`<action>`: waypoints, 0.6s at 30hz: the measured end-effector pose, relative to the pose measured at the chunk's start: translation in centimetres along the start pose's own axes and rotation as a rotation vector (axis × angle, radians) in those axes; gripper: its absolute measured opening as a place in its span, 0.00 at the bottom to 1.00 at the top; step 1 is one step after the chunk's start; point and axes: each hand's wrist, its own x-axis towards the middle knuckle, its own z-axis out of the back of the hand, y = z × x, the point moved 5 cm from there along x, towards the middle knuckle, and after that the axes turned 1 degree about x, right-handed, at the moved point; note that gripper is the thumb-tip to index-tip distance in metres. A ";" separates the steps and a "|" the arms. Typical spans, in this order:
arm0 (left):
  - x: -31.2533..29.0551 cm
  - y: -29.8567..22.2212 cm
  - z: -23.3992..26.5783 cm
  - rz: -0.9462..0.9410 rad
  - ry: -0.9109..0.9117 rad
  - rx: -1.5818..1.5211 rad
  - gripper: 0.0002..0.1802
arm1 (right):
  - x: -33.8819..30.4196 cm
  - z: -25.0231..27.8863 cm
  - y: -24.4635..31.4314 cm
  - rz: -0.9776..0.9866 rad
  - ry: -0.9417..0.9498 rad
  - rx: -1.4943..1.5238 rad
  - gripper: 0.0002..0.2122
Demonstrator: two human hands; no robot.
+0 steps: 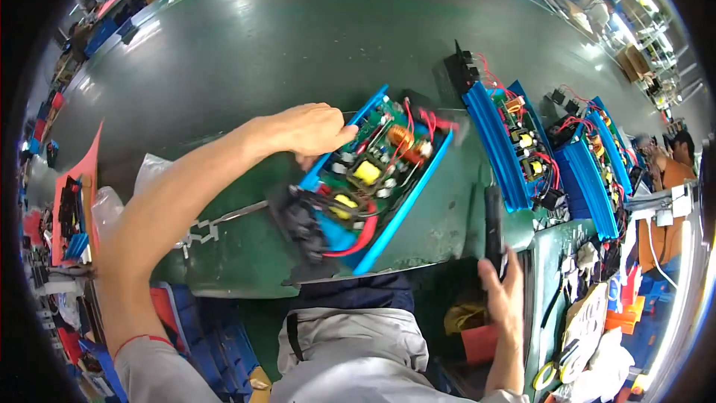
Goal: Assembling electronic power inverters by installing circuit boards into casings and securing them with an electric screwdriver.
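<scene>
My left fingers (344,134) grip one open blue metal housing (406,205), green circuit board (385,115), yellow transformers (367,172); my right fingers (489,275), a black elongated tool (493,224).

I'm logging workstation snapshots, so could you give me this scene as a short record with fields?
Left hand: gripping the left wall of the open circuit unit
Right hand: holding a black elongated tool, upper end pointing away from the person
Open circuit unit: blue side walls, board with yellow and copper-coloured parts, lying slanted
Other blue units: to the right, wires showing
Surface: dark green tabletop
Unclear: the tool's exact kind
</scene>
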 end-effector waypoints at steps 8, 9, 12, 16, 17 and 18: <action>-4.0 0.2 -9.3 0.234 -0.116 -1.045 0.34 | 0.2 -0.8 8.0 0.451 -0.313 -0.420 0.13; -4.4 -0.4 -10.5 0.275 -0.139 -1.157 0.34 | -0.3 -1.4 7.8 0.355 -0.236 -0.299 0.12; -5.5 -2.4 -13.3 0.302 -0.163 -1.358 0.35 | -1.5 -3.6 7.4 0.346 -0.135 -0.233 0.13; -5.4 -5.0 -15.8 0.259 -0.175 -1.548 0.35 | -1.7 -5.0 8.8 0.315 -0.083 -0.128 0.24; -5.2 -5.6 -16.3 0.253 -0.191 -1.589 0.35 | -1.2 -5.4 8.9 0.357 -0.071 -0.074 0.28; -5.3 -6.2 -16.5 0.263 -0.225 -1.622 0.36 | -0.5 -5.7 9.1 0.466 -0.106 -0.147 0.28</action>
